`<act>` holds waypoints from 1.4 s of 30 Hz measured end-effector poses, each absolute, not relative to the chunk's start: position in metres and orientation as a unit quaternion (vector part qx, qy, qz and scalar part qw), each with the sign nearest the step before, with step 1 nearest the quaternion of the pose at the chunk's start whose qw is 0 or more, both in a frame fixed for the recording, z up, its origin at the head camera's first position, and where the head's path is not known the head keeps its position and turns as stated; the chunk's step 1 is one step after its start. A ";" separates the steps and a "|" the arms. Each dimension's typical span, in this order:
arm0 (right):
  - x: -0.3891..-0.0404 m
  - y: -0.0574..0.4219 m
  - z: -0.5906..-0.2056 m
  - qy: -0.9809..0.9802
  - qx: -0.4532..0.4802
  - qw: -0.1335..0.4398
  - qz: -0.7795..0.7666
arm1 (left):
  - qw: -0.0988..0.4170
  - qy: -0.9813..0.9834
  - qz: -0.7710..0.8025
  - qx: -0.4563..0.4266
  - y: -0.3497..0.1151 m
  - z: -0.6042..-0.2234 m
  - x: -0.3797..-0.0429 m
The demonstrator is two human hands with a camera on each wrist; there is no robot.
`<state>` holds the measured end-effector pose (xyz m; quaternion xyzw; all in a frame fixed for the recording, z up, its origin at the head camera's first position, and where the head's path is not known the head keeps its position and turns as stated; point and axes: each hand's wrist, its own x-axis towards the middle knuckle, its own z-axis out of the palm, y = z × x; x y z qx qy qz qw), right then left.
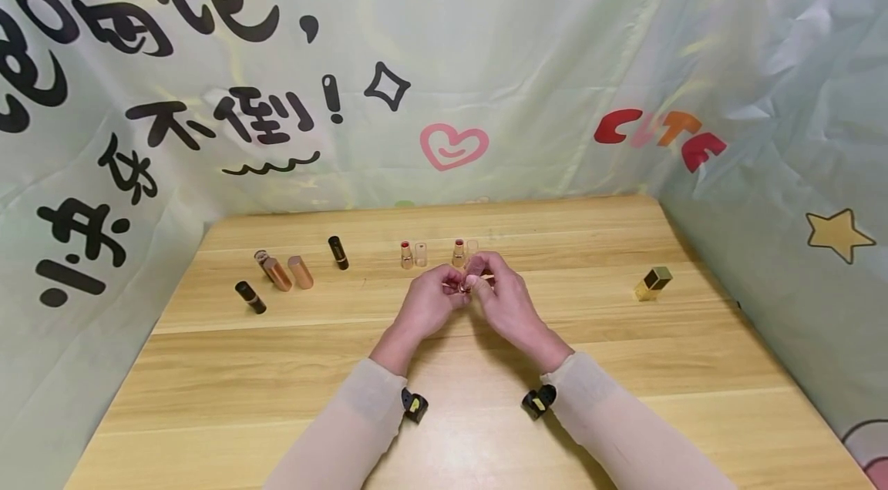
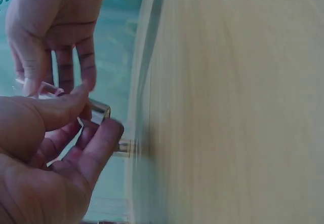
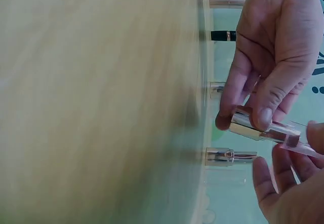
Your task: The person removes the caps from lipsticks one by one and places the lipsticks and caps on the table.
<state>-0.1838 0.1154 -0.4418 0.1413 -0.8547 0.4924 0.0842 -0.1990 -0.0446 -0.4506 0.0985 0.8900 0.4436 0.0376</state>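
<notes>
Over the table my two hands meet. My left hand (image 1: 428, 303) grips the shiny metallic base of a lipstick (image 3: 244, 125) between thumb and fingers. At its other end, my right hand (image 1: 509, 303) pinches a clear cap (image 2: 49, 89), which sits over or against the lipstick's tip; how far it is on I cannot tell. Just beyond the hands stands an uncapped lipstick (image 1: 459, 253) with a red tip, a clear cap (image 1: 473, 246) beside it. Left of that stand another red lipstick (image 1: 406, 255) and its clear cap (image 1: 420, 254). In the head view, fingers mostly hide the held lipstick.
At the left of the wooden table (image 1: 312, 397) stand two black tubes, one nearer (image 1: 250, 297) and one farther back (image 1: 338, 253), with rose-gold tubes (image 1: 301, 272) between them. A gold lipstick with a dark cap (image 1: 653, 283) stands at right. Printed cloth (image 1: 541, 51) hangs behind.
</notes>
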 end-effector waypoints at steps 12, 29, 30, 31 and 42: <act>-0.199 0.149 -0.440 -0.850 0.099 0.134 0.501 | 0.028 0.895 0.437 0.085 -0.018 -0.447 -0.209; -0.223 0.196 -0.445 -0.938 0.034 0.067 0.338 | 0.017 0.934 0.347 0.087 0.029 -0.450 -0.230; -0.224 0.197 -0.445 -0.941 0.033 0.062 0.331 | 0.017 0.934 0.345 0.087 0.031 -0.450 -0.232; -0.225 0.197 -0.445 -0.944 0.033 0.058 0.324 | 0.017 0.935 0.344 0.087 0.033 -0.450 -0.233; -0.237 0.200 -0.446 -0.958 0.035 0.034 0.284 | -0.031 0.951 0.293 0.094 0.052 -0.454 -0.247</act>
